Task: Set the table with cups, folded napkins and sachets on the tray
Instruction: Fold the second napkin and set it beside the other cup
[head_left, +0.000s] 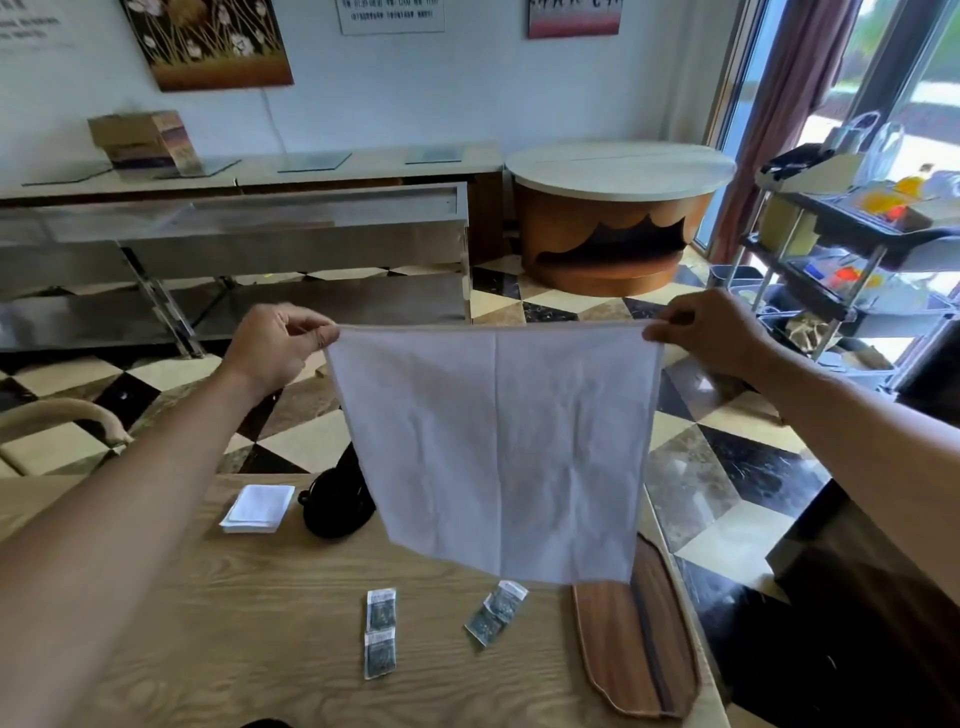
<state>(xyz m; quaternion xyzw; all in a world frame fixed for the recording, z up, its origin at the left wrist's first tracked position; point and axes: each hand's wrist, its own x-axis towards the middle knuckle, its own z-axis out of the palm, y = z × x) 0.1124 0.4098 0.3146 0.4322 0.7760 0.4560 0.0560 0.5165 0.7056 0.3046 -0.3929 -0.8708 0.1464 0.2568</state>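
Observation:
A white cloth napkin (498, 441) hangs unfolded in the air above the wooden table (234, 623). My left hand (270, 348) pinches its top left corner and my right hand (711, 332) pinches its top right corner. Below it, a brown wooden tray (634, 644) lies at the table's right edge, its far end hidden by the cloth. Two pairs of grey sachets lie on the table: one pair (380, 633) in the middle, the other (496, 612) to its right. A stack of folded white napkins (257, 508) rests further back on the left.
A black object (335, 501) sits beside the napkin stack, partly behind the cloth. A chair back (67, 415) curves at the left. Beyond the table are a checkered floor, a steel counter (234, 228), a round wooden stand (618, 218) and a cart (852, 244) on the right.

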